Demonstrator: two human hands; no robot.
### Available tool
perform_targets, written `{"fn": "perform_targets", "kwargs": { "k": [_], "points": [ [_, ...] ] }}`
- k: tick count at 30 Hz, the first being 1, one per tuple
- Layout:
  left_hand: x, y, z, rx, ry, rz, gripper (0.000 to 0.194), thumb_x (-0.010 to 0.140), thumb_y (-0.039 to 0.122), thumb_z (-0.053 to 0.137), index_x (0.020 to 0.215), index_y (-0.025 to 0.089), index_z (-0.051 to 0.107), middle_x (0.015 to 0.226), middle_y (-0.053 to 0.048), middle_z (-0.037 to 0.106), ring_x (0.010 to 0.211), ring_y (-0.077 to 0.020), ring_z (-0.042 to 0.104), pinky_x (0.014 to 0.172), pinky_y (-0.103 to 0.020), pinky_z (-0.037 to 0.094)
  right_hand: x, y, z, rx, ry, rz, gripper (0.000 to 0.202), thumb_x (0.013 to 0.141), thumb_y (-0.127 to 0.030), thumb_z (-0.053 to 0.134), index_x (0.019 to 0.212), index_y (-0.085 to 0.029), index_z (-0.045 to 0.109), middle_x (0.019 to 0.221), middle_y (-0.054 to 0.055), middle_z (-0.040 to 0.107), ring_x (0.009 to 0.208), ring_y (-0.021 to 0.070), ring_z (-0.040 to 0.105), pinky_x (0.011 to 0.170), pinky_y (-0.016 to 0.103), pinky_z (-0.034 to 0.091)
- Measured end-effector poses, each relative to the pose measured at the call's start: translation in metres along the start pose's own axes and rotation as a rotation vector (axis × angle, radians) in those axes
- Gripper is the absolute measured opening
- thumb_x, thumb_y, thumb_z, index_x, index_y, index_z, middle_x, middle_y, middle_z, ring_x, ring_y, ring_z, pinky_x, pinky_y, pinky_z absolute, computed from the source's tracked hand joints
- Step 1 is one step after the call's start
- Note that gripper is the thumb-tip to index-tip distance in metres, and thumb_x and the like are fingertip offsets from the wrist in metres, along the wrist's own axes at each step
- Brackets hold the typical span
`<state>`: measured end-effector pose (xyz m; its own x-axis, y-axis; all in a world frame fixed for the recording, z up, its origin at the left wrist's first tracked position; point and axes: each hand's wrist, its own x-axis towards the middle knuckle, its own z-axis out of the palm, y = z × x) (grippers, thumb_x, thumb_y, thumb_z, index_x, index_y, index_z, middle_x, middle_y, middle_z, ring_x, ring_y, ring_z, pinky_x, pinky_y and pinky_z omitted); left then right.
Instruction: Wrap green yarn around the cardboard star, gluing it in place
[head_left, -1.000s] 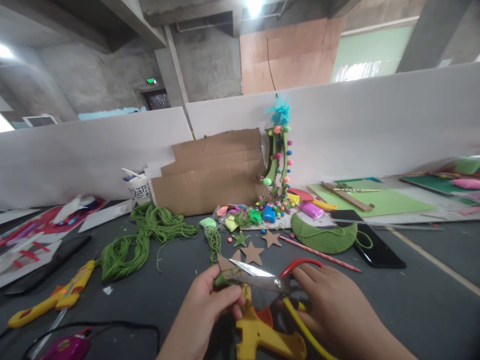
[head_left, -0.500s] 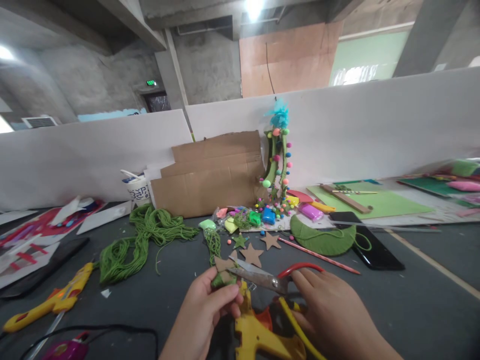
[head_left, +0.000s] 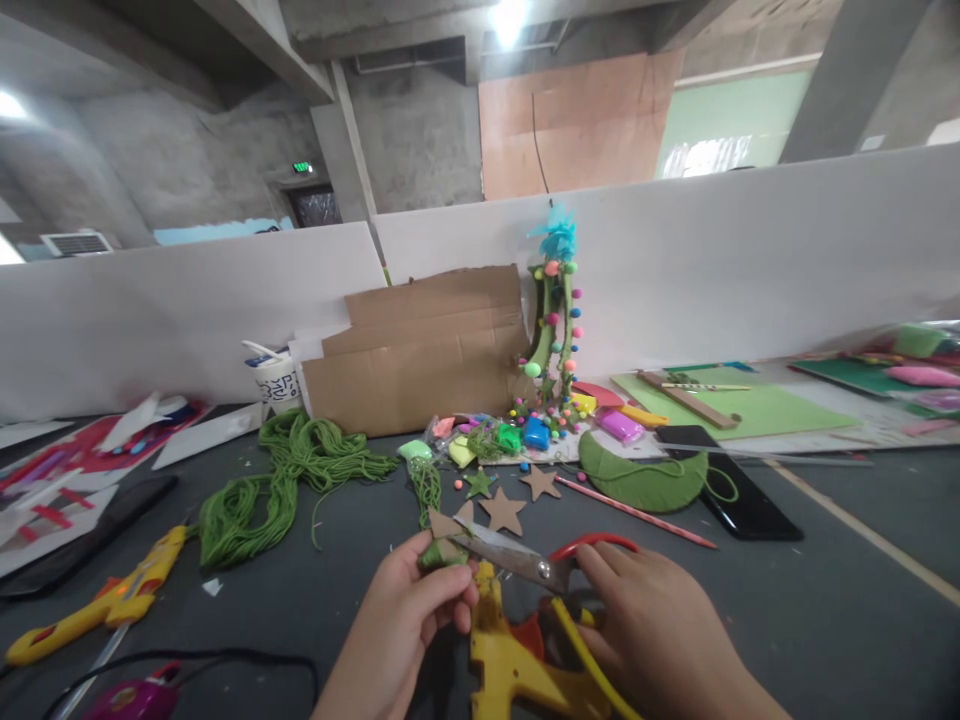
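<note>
Two bare hands are shown at work above a dark grey surface [head_left: 352, 620]. By the left hand [head_left: 412, 605], a brown cardboard star partly wrapped in green yarn [head_left: 444, 525] is pinched; the grip is narrowed to the thickness of the piece, which is pressed between thumb and fingers, its bare points directed away from the palm. By the right hand [head_left: 652, 620], a pair of metal-bladed scissors with a red handle [head_left: 514, 550] is held; the grip is curled about the handle, though the lower fingers are partly hidden. The blades are parted in a narrow V, their tips set at the star; whether it is touched by them cannot be told. Below the scissors, between the hands, a yellow glue gun with an orange trigger [head_left: 495, 650] is seen. Beyond the blades, two bare brown cardboard stars [head_left: 502, 512] and a small green star [head_left: 478, 483] are laid flat. To their left, a loose bundle of green yarn [head_left: 251, 520] is spread; to their right, a red-and-white patterned pencil [head_left: 637, 510] is placed near a green yarn-covered crescent [head_left: 645, 475], by which a black phone [head_left: 750, 510] is partly overlapped.
</note>
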<state>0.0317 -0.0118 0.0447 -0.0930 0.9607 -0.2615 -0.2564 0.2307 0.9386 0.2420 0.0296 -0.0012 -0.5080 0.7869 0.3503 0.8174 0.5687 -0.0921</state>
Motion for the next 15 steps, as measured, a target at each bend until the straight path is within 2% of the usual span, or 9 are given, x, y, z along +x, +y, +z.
{"fn": "perform_targets", "kwargs": {
  "k": [4, 11, 13, 15],
  "points": [
    [0.0024, -0.0036, -0.0019, -0.016, 0.022, -0.019, 0.003, 0.073, 0.010, 0.063, 0.075, 0.012, 0.063, 0.065, -0.002, 0.063, 0.054, -0.0095, 0.050, 0.051, -0.020, 0.042, -0.0007, -0.0009, 0.0037, -0.026, -0.001, 0.016, 0.014, 0.076, -0.036, 0.063, 0.080, -0.022, 0.063, 0.065, 0.003, 0.068, 0.057, 0.0259, 0.064, 0.050, 0.031, 0.035],
    [0.0045, -0.0057, -0.0048, -0.019, 0.027, -0.028, 0.004, 0.073, 0.010, 0.063, 0.075, 0.012, 0.065, 0.063, -0.001, 0.063, 0.055, -0.0095, 0.052, 0.051, -0.019, 0.042, -0.0007, -0.0019, 0.0045, -0.024, -0.030, 0.039, 0.015, 0.062, -0.019, 0.067, 0.077, -0.021, 0.065, 0.068, 0.004, 0.070, 0.063, 0.0277, 0.065, 0.056, 0.031, 0.035],
    [0.0063, -0.0063, -0.0070, -0.012, 0.011, -0.025, 0.003, 0.074, 0.010, 0.062, 0.074, 0.013, 0.064, 0.063, -0.001, 0.063, 0.054, -0.0090, 0.052, 0.051, -0.019, 0.042, -0.0007, -0.0027, 0.0059, -0.007, -0.084, 0.062, 0.013, 0.064, -0.020, 0.066, 0.077, -0.021, 0.065, 0.069, 0.005, 0.070, 0.064, 0.0281, 0.065, 0.055, 0.030, 0.033],
    [0.0079, -0.0064, -0.0093, 0.004, -0.006, -0.015, 0.002, 0.075, 0.011, 0.062, 0.075, 0.012, 0.064, 0.063, -0.001, 0.063, 0.053, -0.0085, 0.052, 0.052, -0.019, 0.042, -0.0002, -0.0043, 0.0077, 0.034, -0.154, 0.097, 0.010, 0.072, -0.029, 0.064, 0.077, -0.021, 0.064, 0.068, 0.006, 0.070, 0.063, 0.0280, 0.066, 0.052, 0.030, 0.029]
  ]
}}
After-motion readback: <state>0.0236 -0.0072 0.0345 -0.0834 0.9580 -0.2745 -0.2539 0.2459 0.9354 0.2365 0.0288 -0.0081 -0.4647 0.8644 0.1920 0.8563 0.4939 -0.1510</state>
